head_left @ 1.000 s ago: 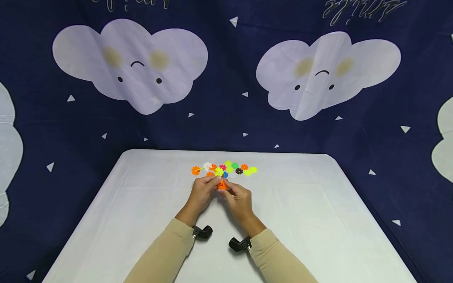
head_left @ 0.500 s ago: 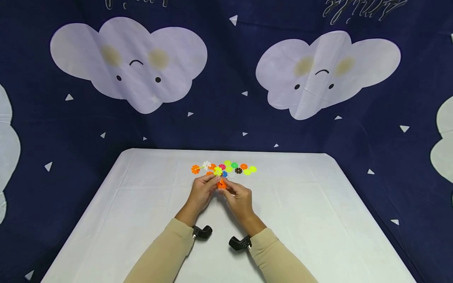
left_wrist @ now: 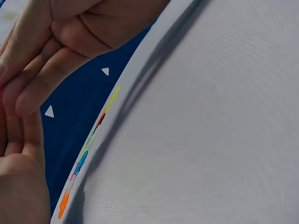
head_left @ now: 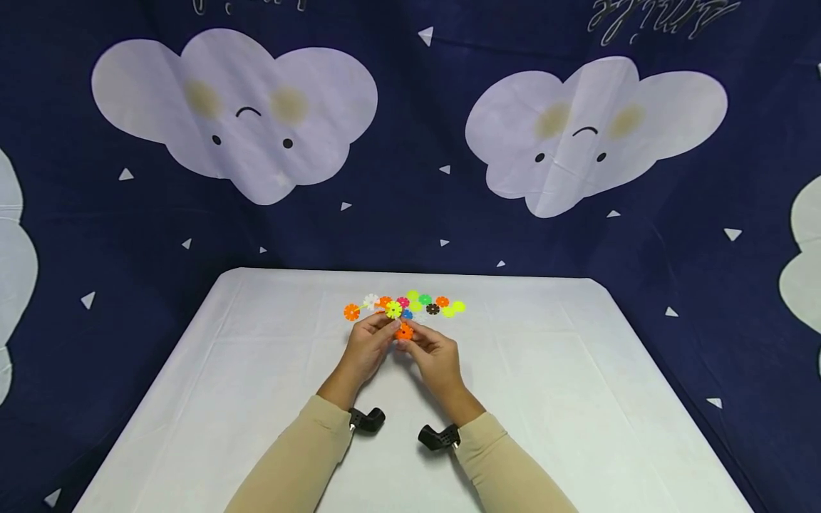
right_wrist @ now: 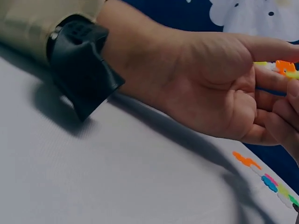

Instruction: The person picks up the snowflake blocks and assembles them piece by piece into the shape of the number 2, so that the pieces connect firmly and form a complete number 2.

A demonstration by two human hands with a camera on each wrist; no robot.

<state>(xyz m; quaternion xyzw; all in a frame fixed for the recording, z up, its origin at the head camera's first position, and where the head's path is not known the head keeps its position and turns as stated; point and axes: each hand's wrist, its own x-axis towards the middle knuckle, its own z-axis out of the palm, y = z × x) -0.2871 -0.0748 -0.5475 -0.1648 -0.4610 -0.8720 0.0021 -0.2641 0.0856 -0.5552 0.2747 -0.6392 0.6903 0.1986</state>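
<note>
In the head view my left hand (head_left: 367,349) and right hand (head_left: 441,358) meet fingertip to fingertip above the table. Between them is an orange snowflake disc (head_left: 404,331), a flat notched plastic piece, pinched by my right thumb and fingers. My left fingers hold a joined group of discs; a yellow snowflake disc (head_left: 394,310) shows just beyond their tips. A white disc (head_left: 370,301) and another orange disc (head_left: 351,312) show farther left. In the right wrist view, bright orange plastic (right_wrist: 285,66) appears beyond my left hand (right_wrist: 205,79). Fingers hide where the held discs meet.
Several loose discs lie at the far part of the white-covered table (head_left: 545,399), among them a green disc (head_left: 425,299), a black disc (head_left: 432,308) and a blue disc (head_left: 407,314). A dark blue cloth (head_left: 410,235) with printed clouds hangs behind the table.
The orange disc between my hands has turned to show more of its face. The leftmost orange and white discs have shifted slightly left. Both hands stay nearly in place.
</note>
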